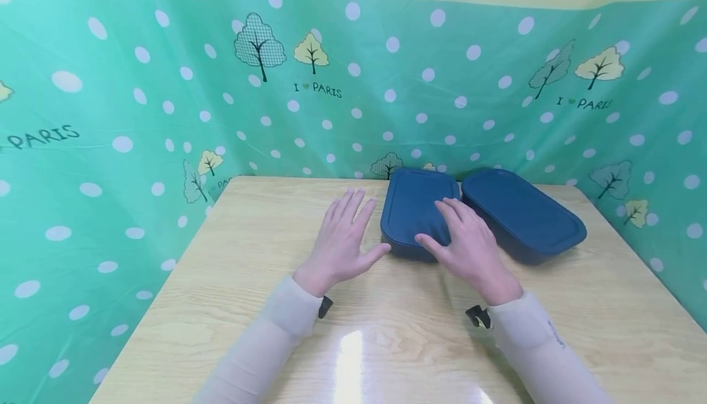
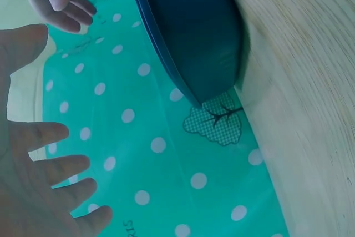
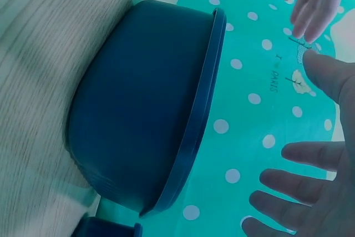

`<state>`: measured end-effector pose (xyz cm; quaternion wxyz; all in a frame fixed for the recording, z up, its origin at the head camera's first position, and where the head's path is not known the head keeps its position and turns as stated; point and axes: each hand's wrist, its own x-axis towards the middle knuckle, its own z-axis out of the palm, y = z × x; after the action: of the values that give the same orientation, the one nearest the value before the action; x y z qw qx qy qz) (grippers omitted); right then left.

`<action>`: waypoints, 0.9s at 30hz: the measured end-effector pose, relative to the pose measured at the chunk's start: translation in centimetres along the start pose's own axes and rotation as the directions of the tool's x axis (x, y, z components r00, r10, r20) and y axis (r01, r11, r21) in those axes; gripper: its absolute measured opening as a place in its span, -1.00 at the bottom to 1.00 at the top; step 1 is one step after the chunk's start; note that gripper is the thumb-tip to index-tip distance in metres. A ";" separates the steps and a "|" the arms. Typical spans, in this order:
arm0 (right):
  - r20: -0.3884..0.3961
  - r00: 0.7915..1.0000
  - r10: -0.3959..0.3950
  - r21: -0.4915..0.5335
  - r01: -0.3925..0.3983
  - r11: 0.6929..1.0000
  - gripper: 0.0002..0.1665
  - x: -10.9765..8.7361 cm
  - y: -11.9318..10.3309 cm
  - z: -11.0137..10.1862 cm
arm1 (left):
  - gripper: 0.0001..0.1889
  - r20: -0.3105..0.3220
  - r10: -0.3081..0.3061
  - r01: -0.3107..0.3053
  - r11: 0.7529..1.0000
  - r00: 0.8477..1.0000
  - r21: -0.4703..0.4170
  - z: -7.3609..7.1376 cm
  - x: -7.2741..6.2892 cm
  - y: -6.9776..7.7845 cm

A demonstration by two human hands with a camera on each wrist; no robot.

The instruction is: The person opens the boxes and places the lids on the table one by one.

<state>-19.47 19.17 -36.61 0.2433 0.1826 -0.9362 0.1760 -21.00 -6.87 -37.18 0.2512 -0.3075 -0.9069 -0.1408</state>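
Plainly navy, round-cornered lidded box point(image 1: 413, 206), similar box point(image 1: 526, 212) angled beside it, left grip point(image 1: 339, 244) and right grip point(image 1: 471, 245) released

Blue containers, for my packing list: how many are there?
2. One blue container stands toward the far edge of the table, partly covered by the right hand in the head view; the other blue container stands angled to its right. Smaller ones behind could be hidden.
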 end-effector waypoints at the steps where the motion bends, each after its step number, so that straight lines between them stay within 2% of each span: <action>1: -0.002 1.000 0.005 0.000 -0.005 1.000 -0.08 0.0 0.1 0.0 | -0.15 0.004 -0.001 0.001 1.000 1.000 -0.003 0.1 0.1 0.1; 11: -0.037 0.998 0.056 0.032 -0.055 0.998 -0.19 0.2 0.5 -0.3 | -0.23 -0.004 -0.015 0.015 0.999 1.000 -0.044 0.5 0.7 0.5; 18: -0.008 0.994 0.106 0.039 -0.105 0.994 -0.19 0.3 0.8 -0.5 | -0.29 -0.003 -0.018 0.017 0.999 1.000 -0.051 0.6 1.2 0.7; 27: 0.043 0.987 0.157 0.029 -0.158 0.987 -0.19 0.2 1.3 -0.6 | -0.33 0.026 -0.029 0.031 0.994 0.999 -0.105 1.1 1.7 1.5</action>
<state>-19.98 20.51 -36.35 0.2063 0.1156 -0.9495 0.2060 -21.59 -4.41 -37.02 0.2213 -0.3084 -0.9057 -0.1886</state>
